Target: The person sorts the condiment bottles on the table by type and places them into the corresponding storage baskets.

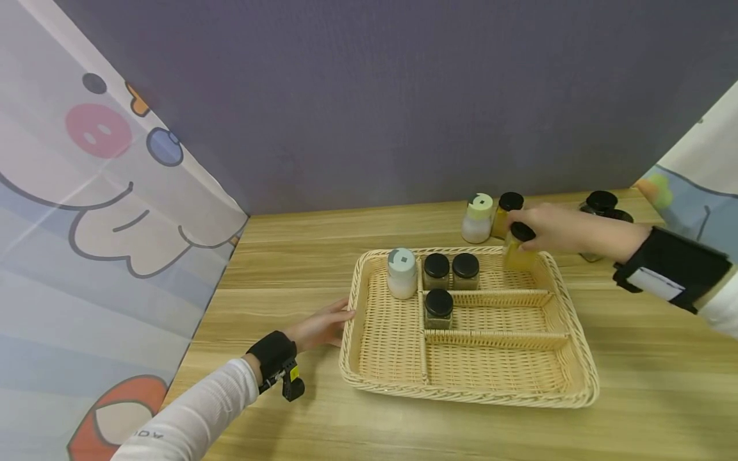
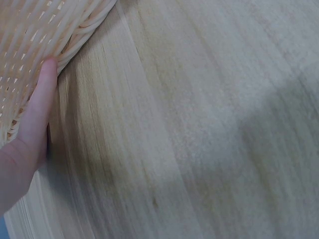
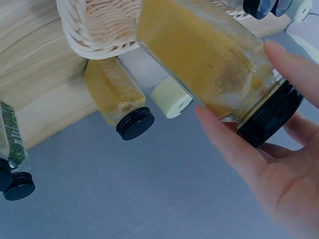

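Observation:
My right hand [image 1: 544, 227] grips a square glass spice jar [image 3: 199, 55] of yellow powder by its black lid [image 3: 271, 113]. In the head view this jar hangs over the top right compartment of a wicker basket [image 1: 467, 397]. My left hand [image 1: 324, 325] rests against the basket's left side; in the left wrist view a straight finger [image 2: 46, 82] lies along the weave. Inside the basket, a white shaker [image 1: 402, 274] stands in the left compartment. Two black-lidded jars [image 1: 436, 271] stand in the top compartment and another jar [image 1: 439, 308] in the middle one.
Behind the basket stand a shaker with a pale yellow lid [image 1: 477, 219] and another yellow spice jar [image 1: 503, 214]. More black-lidded jars [image 1: 599, 203] are at the table's back right, partly behind my right arm. A grey partition [image 1: 369, 109] rises along the table's [image 1: 277, 256] back edge.

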`<state>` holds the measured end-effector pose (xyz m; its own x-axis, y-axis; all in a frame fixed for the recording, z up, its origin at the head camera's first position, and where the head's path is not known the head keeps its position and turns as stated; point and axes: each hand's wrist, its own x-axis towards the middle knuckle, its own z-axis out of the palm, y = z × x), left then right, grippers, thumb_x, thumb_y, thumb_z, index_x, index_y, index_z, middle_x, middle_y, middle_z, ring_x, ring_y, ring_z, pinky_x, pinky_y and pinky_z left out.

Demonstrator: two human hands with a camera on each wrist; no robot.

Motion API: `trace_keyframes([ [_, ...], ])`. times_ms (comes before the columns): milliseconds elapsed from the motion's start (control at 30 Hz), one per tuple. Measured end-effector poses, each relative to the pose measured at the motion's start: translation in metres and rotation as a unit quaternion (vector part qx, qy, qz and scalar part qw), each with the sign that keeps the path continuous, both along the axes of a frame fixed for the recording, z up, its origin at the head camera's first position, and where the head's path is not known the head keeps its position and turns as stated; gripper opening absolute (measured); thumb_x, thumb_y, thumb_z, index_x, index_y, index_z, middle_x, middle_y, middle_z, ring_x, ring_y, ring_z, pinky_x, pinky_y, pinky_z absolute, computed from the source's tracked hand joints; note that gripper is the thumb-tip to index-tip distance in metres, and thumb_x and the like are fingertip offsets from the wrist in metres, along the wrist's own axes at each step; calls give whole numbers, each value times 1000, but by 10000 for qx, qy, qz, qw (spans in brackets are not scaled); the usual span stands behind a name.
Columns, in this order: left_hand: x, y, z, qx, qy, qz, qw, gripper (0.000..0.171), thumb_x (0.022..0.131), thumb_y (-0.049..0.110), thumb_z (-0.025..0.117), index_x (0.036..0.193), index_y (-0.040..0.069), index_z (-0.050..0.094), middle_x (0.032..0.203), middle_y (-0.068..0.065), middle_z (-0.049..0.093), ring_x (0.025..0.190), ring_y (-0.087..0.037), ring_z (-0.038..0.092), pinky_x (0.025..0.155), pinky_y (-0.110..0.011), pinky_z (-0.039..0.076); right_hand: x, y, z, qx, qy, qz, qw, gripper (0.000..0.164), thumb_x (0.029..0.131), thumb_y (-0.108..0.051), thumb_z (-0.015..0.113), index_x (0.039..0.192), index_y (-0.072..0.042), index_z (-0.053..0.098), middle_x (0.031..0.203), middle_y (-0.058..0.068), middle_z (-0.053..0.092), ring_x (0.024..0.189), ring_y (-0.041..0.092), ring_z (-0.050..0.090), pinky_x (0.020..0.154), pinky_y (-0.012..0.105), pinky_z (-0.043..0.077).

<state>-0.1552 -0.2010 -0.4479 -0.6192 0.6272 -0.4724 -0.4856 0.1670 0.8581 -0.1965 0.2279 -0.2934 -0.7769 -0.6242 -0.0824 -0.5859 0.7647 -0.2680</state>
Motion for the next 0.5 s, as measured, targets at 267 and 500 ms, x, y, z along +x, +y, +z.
trace_keyframes([
  [267, 0, 0, -1, 23, -1, -3, 10000, 56, 96, 26, 37, 143, 19, 8, 139, -18, 29, 123, -33, 35, 88, -52, 39, 8, -1, -3, -211, 335, 258, 9989, 36, 68, -5, 74, 99, -3, 57, 85, 8, 57, 74, 22, 56, 59, 34, 44],
  [500, 0, 0, -1, 37, 0, -19, 10000, 56, 95, 26, 37, 143, 18, 8, 139, -18, 30, 122, -32, 35, 88, -52, 39, 16, -5, -4, -239, 364, 275, 9987, 34, 66, -4, 75, 96, -7, 58, 80, 6, 52, 72, 18, 51, 57, 32, 43],
])
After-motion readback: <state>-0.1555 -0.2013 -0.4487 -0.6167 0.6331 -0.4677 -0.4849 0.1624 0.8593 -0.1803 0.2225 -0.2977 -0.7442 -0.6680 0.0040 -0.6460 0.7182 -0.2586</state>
